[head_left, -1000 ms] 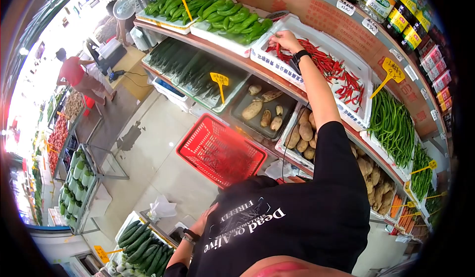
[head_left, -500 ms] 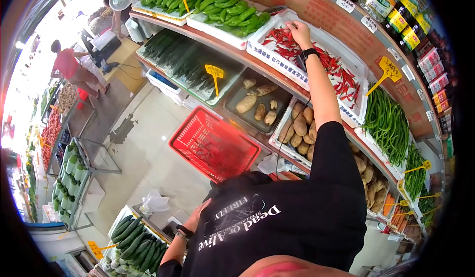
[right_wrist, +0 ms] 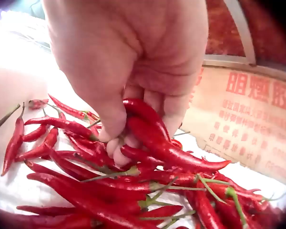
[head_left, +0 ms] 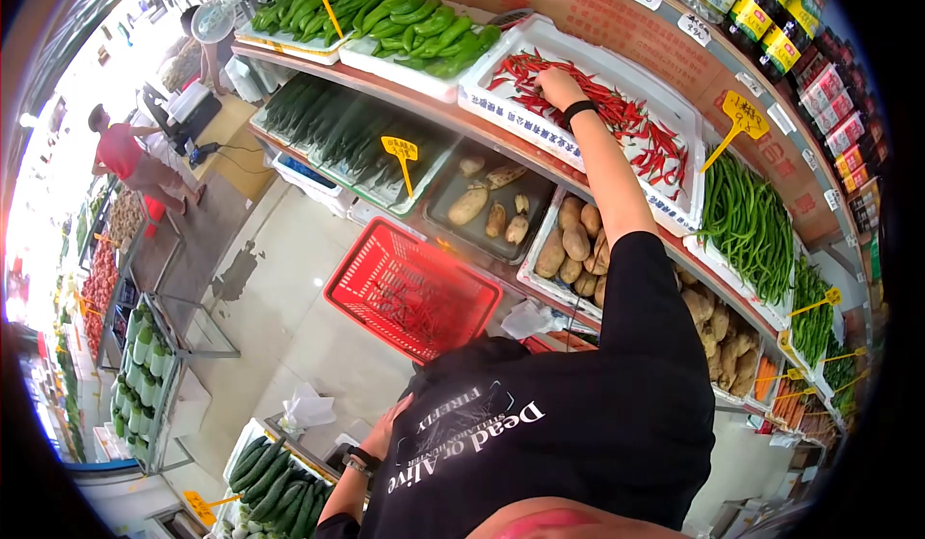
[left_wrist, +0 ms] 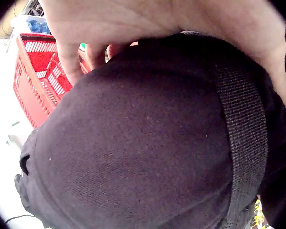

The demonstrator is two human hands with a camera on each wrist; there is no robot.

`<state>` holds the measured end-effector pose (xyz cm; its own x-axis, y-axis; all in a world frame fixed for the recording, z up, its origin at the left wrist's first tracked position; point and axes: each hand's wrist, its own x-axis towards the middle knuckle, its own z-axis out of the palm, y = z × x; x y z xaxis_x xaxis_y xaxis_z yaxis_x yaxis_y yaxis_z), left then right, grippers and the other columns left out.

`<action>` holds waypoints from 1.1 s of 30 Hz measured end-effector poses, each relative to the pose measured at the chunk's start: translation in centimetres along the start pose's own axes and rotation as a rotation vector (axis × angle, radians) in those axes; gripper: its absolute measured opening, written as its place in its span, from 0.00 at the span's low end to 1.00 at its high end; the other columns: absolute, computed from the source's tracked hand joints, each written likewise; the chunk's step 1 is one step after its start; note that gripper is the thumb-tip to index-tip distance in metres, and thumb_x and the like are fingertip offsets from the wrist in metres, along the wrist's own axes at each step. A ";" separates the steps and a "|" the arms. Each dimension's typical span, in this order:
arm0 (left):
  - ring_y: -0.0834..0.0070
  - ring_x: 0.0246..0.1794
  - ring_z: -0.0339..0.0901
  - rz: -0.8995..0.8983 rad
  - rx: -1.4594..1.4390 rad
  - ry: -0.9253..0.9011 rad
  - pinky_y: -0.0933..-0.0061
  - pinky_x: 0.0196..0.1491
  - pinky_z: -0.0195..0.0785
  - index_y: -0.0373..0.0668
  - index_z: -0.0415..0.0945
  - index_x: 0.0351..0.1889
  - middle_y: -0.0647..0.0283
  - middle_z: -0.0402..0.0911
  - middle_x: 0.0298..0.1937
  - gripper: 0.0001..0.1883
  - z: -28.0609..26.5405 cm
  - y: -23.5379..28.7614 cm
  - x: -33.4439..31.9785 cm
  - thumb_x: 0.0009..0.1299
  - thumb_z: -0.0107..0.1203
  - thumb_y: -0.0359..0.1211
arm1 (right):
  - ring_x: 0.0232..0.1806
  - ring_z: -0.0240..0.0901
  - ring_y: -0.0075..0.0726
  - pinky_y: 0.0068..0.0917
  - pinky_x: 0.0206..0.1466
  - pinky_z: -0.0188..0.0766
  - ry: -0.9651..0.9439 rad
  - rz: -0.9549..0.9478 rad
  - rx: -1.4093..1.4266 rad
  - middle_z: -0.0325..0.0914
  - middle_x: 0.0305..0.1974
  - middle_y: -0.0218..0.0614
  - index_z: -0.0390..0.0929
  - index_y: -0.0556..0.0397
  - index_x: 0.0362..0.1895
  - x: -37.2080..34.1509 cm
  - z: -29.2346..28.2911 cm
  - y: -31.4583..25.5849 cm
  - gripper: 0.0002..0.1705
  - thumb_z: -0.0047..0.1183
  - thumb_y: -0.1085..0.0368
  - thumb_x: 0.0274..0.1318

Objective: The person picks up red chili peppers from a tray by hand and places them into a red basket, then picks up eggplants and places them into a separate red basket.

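My right hand (head_left: pixel 559 86) reaches into a white foam box (head_left: pixel 508 104) of red chili peppers (head_left: pixel 647 136). In the right wrist view, its curled fingers hold a couple of glossy chilies (right_wrist: pixel 157 136) just over the pile, thumb pressed toward the fingertips. Part of the grip is hidden behind the hand. Low at my side, my left hand (head_left: pixel 383 431) rests on dark cloth. The left wrist view has its fingers spread over black fabric (left_wrist: pixel 133 129) with a webbing strap (left_wrist: pixel 245 124).
On the floor stands a red basket (head_left: pixel 349 282) with red chilies (head_left: pixel 416 310) inside. Green peppers (head_left: pixel 434 33) and long green beans (head_left: pixel 747 226) flank the foam box. Potatoes (head_left: pixel 573 236) sit on the shelf below. Cucumbers (head_left: pixel 279 486) lie near my left arm.
My right hand lifts toward the back of the box, then comes down into the chili pile. The left hand stays against the dark cloth. The head view shifts slightly.
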<state>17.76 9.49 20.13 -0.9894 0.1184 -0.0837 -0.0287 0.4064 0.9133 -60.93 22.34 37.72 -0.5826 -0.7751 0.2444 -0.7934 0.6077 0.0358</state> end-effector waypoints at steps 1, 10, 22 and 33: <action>0.50 0.74 0.59 -0.003 -0.005 0.001 0.55 0.74 0.52 0.35 0.51 0.76 0.43 0.56 0.76 0.42 0.1 0.0 0.0 0.65 0.55 0.36 | 0.42 0.81 0.59 0.49 0.48 0.76 0.008 0.009 -0.030 0.81 0.37 0.57 0.86 0.55 0.32 0.2 0.3 0.0 0.09 0.55 0.74 0.46; 0.50 0.74 0.58 -0.074 0.011 0.024 0.55 0.74 0.52 0.37 0.50 0.77 0.46 0.56 0.77 0.42 0.1 1.5 -0.1 0.64 0.54 0.32 | 0.38 0.81 0.60 0.52 0.42 0.77 0.072 -0.008 -0.102 0.81 0.35 0.57 0.81 0.60 0.30 1.0 1.0 -0.3 0.15 0.42 0.67 0.62; 0.55 0.77 0.55 -0.012 0.049 0.099 0.55 0.75 0.51 0.43 0.45 0.79 0.48 0.55 0.78 0.46 -0.2 3.1 -1.5 0.66 0.59 0.42 | 0.33 0.76 0.65 0.50 0.36 0.71 0.045 -0.244 0.099 0.77 0.29 0.59 0.78 0.62 0.28 0.1 -0.3 1.1 0.04 0.55 0.75 0.43; 0.54 0.78 0.50 -0.121 -0.004 0.086 0.55 0.77 0.45 0.42 0.45 0.79 0.48 0.50 0.79 0.49 0.2 2.5 -2.7 0.63 0.61 0.42 | 0.39 0.81 0.27 0.24 0.45 0.77 0.111 0.069 1.008 0.83 0.37 0.33 0.80 0.59 0.44 -11.6 -8.3 -18.4 0.06 0.53 0.72 0.66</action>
<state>20.41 10.34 22.62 -0.9873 -0.0093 -0.1586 -0.1484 0.4094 0.9002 -38.08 21.58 42.27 -0.6541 -0.6919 0.3056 -0.5675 0.1816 -0.8031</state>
